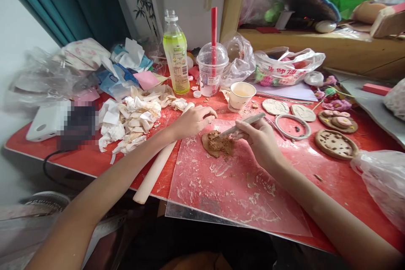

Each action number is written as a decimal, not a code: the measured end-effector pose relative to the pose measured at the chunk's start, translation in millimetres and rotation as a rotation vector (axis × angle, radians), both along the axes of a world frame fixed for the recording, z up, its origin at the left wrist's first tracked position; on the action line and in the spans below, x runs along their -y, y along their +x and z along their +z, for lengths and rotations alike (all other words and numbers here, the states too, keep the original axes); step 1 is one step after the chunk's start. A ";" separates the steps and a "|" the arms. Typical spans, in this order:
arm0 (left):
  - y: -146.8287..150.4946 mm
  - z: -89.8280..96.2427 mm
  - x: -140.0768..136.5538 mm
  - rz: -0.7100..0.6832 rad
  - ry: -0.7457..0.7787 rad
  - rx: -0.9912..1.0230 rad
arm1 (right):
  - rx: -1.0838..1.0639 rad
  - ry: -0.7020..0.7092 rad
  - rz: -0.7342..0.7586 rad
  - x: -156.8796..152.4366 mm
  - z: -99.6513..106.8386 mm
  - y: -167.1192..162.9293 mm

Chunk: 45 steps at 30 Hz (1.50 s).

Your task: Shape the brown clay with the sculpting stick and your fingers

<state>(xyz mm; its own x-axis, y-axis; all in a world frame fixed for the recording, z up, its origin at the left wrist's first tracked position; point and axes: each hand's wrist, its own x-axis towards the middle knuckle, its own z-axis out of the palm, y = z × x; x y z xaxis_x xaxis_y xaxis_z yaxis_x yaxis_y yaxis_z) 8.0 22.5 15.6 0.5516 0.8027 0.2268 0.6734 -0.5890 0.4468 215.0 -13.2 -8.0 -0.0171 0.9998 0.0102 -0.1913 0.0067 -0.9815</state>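
On a clear plastic sheet (218, 190) lies a flat piece of brown clay (209, 145) with rough, crumbly clay heaped on top. My right hand (261, 139) grips a slim grey modelling tool (234, 128), whose tip touches the clay. Just behind and left of the clay, my left hand (196, 120) holds nothing, its fingers loosely bent and apart. A wooden rolling pin (156, 171) passes under my left wrist and juts over the table's front edge.
Crumpled tissues (133, 114) lie left. Behind the sheet stand a green drink bottle (177, 59), a plastic cup with a red straw (210, 69) and a paper cup (240, 95). Right are a ring (292, 138), decorated clay discs (337, 144) and a plastic bag (382, 181).
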 end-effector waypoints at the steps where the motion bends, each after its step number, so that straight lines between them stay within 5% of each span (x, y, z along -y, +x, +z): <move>1: -0.1 0.0 0.0 0.002 -0.002 0.001 | 0.021 -0.020 0.001 -0.1 -0.8 0.3; 6: 0.3 0.2 0.2 0.000 -0.003 -0.012 | -0.028 0.002 -0.123 -3.9 -0.9 6.8; 11: 0.7 -0.3 0.6 -0.001 0.008 -0.006 | -0.027 -0.035 0.001 -0.7 -2.9 0.3; 17: 0.4 0.4 0.6 -0.007 0.007 -0.019 | -0.037 -0.003 -0.115 -2.7 -1.5 6.0; 24: 0.7 -0.5 0.4 -0.019 0.029 -0.010 | 0.018 -0.047 -0.010 1.3 -1.4 -0.5; 27: 0.5 -0.8 0.1 -0.027 0.037 -0.019 | -0.007 0.039 -0.085 2.4 3.0 2.7; 34: 1.4 -1.0 -0.3 -0.034 0.026 -0.020 | 0.197 0.133 0.029 21.8 7.2 -10.6; 41: -0.4 -2.3 -0.8 -0.071 0.050 -0.033 | 0.062 0.131 -0.098 2.8 5.6 5.5; 45: -1.0 -2.4 -1.2 -0.085 0.041 -0.053 | 0.028 0.099 0.003 8.8 6.3 -3.7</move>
<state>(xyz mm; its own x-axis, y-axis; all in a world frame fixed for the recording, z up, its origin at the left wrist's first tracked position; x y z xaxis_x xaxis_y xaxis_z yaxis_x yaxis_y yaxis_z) 7.1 23.8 13.2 0.6294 0.7430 0.2276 0.6422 -0.6622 0.3860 211.2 -22.0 -1.7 -0.0222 0.9938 0.1088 -0.1644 0.1037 -0.9809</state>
